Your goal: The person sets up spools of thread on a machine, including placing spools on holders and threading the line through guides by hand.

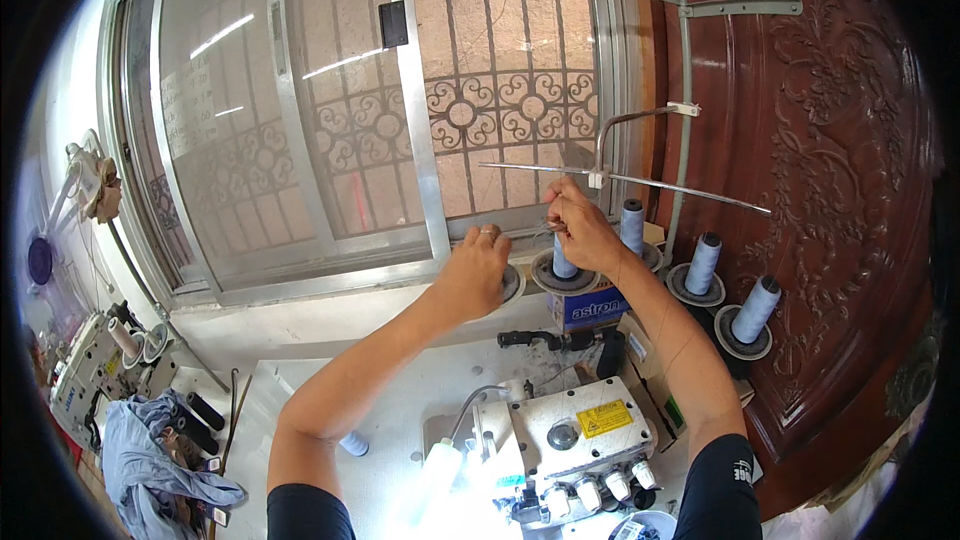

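My right hand [582, 228] is raised above a light-blue thread cone [563, 258], its fingers pinched together. Fine wisps of thread [546, 226] show at its fingertips. A thin metal guide rod [680, 192] crosses just above this hand. My left hand [475, 268] is closed, with its knuckles up, at a round spool holder [513, 285] beside the window sill. Whatever lies inside its fingers is hidden. Below both forearms stands a white overlock sewing machine [570, 430] with several tension knobs, its lamp glaring near the needle area.
More light-blue cones [704, 262] stand on discs to the right, before a carved wooden panel [830, 140]. The thread stand's upright pole [686, 90] rises there. A blue box [590, 310] sits under the cones. Blue cloth [150, 460] and another machine [95, 370] are at left.
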Available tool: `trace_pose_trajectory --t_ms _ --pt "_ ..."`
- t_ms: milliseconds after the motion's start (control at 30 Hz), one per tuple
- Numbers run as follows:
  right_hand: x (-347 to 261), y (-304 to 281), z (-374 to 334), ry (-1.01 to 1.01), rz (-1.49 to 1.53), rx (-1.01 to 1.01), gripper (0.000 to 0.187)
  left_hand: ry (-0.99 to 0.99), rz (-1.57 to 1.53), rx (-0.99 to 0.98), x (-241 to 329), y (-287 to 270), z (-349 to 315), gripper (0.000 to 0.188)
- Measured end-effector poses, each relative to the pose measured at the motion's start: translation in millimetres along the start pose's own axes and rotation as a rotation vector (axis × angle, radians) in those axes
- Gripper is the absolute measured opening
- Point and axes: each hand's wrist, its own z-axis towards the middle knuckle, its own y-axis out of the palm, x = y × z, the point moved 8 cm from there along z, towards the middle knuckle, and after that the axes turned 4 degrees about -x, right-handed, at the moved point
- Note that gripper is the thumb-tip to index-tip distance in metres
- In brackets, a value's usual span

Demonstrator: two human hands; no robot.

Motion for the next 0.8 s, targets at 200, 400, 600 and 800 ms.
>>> trace_pose_trajectory --t_ms 200,400,600,800 --pt "-6.9 2.1 5.7 0.056 0.029 -0.079 0.015 -0.063 -0.609 0.327 -4.6 7.2 29.7 0.053" --pt "1.6 1.9 1.1 -0.007 -0.048 0.008 0.018 -0.411 -0.936 0.033 -23.4 37.4 16.7 0.033" --pt "10.7 1.2 -4.7 0.099 -0.075 -0.071 0.018 -0.292 -0.5 -0.599 -2.9 42.2 -41.6 0.049" --pt "-1.0 9.2 0.7 0.052 -0.027 -0.105 0.019 -0.325 -0.725 -0.144 -5.2 29.9 -0.2 0.068"
